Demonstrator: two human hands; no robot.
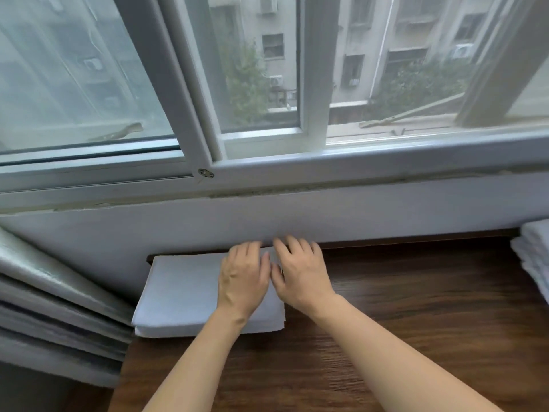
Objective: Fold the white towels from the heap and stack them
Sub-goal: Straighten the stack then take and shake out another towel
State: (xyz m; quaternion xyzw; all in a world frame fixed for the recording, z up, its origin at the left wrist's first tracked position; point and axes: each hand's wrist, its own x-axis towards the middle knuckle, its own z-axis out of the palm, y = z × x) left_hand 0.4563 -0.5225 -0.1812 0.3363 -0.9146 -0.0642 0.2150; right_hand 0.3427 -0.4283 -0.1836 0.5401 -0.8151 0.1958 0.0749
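Nearest you, bare wood-grain counter [386, 322] runs under both forearms. Beyond that, the folded white towel [181, 289] lies flat on a second folded one at the counter's left end, its far edge close to the wall. Your left hand [242, 281] rests palm-down on its right half, fingers straight. Your right hand [300, 272] lies just beside it over the towel's right edge, fingers spread, gripping nothing. Farther right, at the frame's edge, sits the white towel heap [533, 257], well apart from the stack. Risk, as judged: pressing sideways could skew the top towel off the lower one; the stack's left edge sits at the counter's end, so a shove left may tip it off.
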